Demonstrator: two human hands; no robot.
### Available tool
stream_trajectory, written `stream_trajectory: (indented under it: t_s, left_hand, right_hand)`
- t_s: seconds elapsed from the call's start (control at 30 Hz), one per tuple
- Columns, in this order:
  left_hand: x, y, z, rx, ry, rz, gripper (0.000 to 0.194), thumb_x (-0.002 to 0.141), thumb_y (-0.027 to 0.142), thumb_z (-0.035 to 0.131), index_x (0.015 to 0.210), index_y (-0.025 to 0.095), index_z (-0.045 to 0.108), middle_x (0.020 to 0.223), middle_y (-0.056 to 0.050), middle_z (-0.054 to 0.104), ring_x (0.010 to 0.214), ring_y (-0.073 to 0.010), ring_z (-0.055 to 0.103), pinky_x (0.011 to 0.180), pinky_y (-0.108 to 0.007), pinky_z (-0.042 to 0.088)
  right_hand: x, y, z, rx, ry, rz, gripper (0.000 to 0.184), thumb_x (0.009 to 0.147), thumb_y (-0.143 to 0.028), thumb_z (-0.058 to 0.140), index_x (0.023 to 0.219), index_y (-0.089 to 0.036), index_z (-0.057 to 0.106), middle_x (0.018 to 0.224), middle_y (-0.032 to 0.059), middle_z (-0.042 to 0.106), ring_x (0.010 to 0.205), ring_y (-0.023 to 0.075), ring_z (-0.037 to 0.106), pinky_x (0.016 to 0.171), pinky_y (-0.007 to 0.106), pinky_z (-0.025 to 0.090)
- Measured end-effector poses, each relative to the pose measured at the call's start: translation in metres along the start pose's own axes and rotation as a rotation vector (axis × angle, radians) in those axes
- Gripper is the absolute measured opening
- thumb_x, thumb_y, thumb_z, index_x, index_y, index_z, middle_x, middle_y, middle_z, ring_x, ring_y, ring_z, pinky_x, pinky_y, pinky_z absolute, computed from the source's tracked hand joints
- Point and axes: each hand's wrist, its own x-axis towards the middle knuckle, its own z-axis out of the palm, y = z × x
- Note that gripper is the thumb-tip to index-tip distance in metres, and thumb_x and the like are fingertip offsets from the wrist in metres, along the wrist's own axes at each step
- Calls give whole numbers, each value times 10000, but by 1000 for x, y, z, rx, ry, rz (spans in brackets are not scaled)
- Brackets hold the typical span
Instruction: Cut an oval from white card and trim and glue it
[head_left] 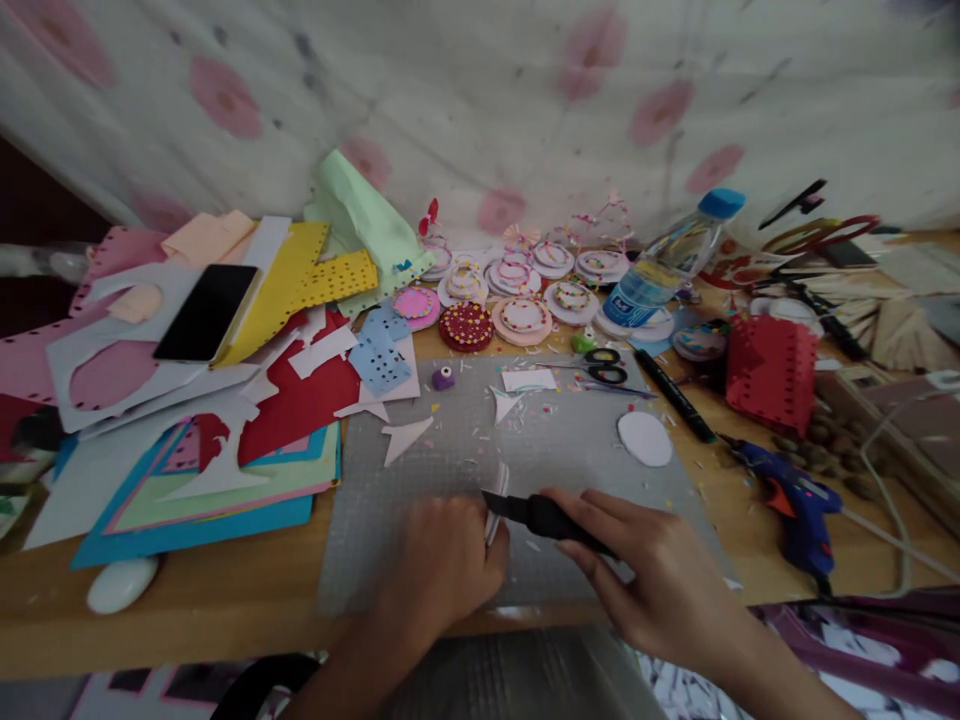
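Note:
My right hand (652, 570) is closed round the black handle of a craft knife (551, 518), whose dark blade points left. The blade tip reaches a thin white paper strip (498, 492) beside my left hand (450, 555). My left hand is closed on that strip, slightly blurred, with its lower end between thumb and fingers. Both hands are over the grey cutting mat (375, 540). On the mat lie a white paper disc (645, 440), a white paper rectangle (529, 380), small scissors (604, 373), a purple paper punch (443, 378) and paper scraps (406, 440).
Decorated paper discs (523, 317) stand in rows behind the mat, near a water bottle (641, 290). Coloured sheets (292, 510) and a phone (208, 312) lie left. A black marker (675, 395), blue glue gun (795, 500) and red box (771, 372) are right.

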Motion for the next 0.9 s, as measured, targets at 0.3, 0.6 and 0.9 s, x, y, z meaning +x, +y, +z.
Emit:
stream_trajectory:
  t_s: [0.3, 0.6, 0.9]
  left_hand:
    - [-3, -5, 9, 20, 65, 85, 427, 922, 335, 353, 777, 183, 725, 801, -116, 747, 768, -309, 713, 661, -393, 476]
    - [0, -6, 8, 16, 61, 77, 340, 896, 327, 414, 837, 178, 714, 843, -114, 743, 818, -296, 708, 695, -373, 481]
    - [-1, -7, 10, 40, 86, 131, 380, 914, 314, 384, 777, 183, 713, 793, -106, 738, 752, -273, 704, 648, -350, 456]
  right_hand:
    - [5, 43, 13, -242, 77, 248, 371, 948, -319, 409, 1191, -153, 635, 879, 79, 733, 683, 231, 711, 522, 305, 504]
    - [0, 2, -1, 45, -34, 38, 369, 948, -262, 415, 1275, -170, 558, 865, 68, 693, 717, 189, 674, 590, 281, 493]
    - [9, 30, 14, -150, 27, 211, 359, 948, -298, 420, 1235, -200, 611, 879, 60, 728, 704, 199, 705, 556, 274, 496]
